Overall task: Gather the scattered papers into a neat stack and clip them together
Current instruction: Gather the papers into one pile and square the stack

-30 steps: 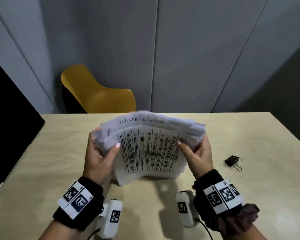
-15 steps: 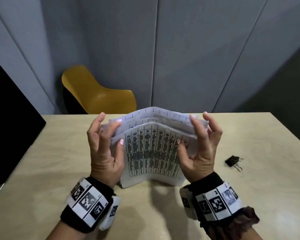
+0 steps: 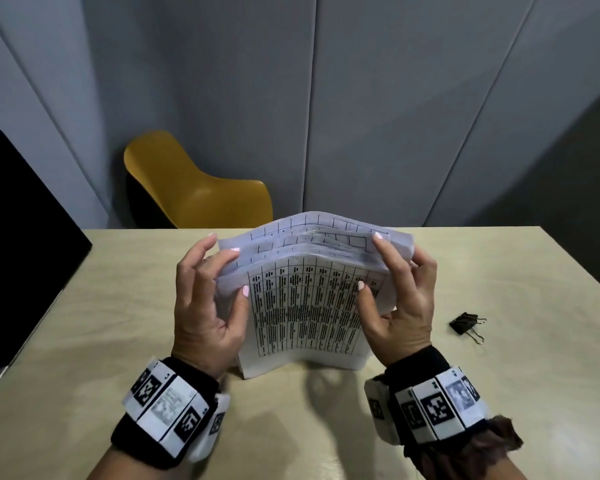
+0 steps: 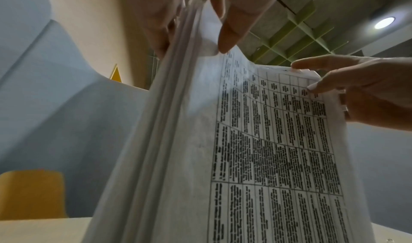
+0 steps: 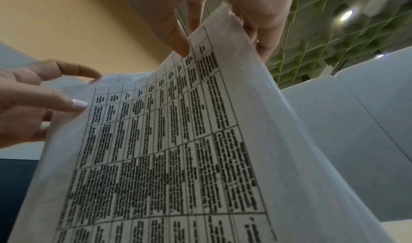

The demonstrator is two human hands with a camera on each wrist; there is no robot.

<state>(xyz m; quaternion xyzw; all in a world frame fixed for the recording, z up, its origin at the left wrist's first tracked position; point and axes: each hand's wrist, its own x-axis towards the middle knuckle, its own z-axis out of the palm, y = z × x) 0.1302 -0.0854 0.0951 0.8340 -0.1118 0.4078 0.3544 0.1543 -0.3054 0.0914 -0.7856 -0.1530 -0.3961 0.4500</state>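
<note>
Papers upright on our table, pinched by our left hand and right hand, binder clip seen only overhead, wrist views showing ceiling.

Even, moderate overhead light; round ceiling lamps glare in both wrist views. Soft shadows fall on the near table below the wrists. Wide-angle bending at wall edges. Fingers nearest the wrist cameras blurred; printed sheets fairly sharp.
</note>
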